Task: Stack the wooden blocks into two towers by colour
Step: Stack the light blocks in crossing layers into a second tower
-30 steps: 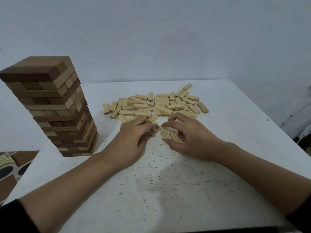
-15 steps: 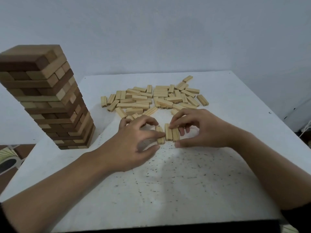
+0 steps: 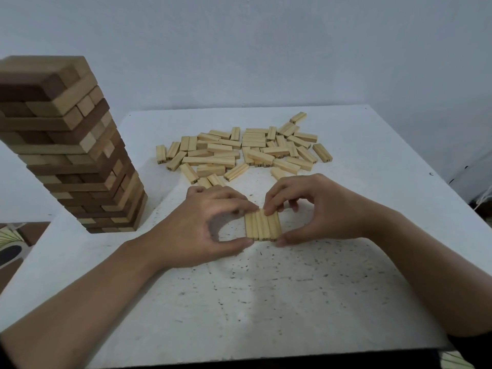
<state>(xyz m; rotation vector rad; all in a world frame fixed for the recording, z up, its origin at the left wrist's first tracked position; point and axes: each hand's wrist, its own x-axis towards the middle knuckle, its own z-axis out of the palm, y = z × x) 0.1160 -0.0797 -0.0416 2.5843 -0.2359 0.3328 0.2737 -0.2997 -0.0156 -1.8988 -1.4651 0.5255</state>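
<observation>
— White speckled desk [image 3: 266,302], grey wall. What's unclear?
— The tower [image 3: 80,155], left of the left hand [image 3: 191,230], is cut off by the frame edge.
— Counts?
— One tower. One loose pale pile [image 3: 239,150] beyond the hands, too overlapped to count. Three pale blocks [image 3: 262,226] lie side by side between the hands.
— Grip?
— Left hand and right hand [image 3: 319,209] each pinch that row, curled, thumb near, forefinger far.

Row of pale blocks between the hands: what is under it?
The row of pale blocks lies flat on the speckled white table; no lower layer shows. Fingertips of the left hand and right hand cover its corners.
</observation>
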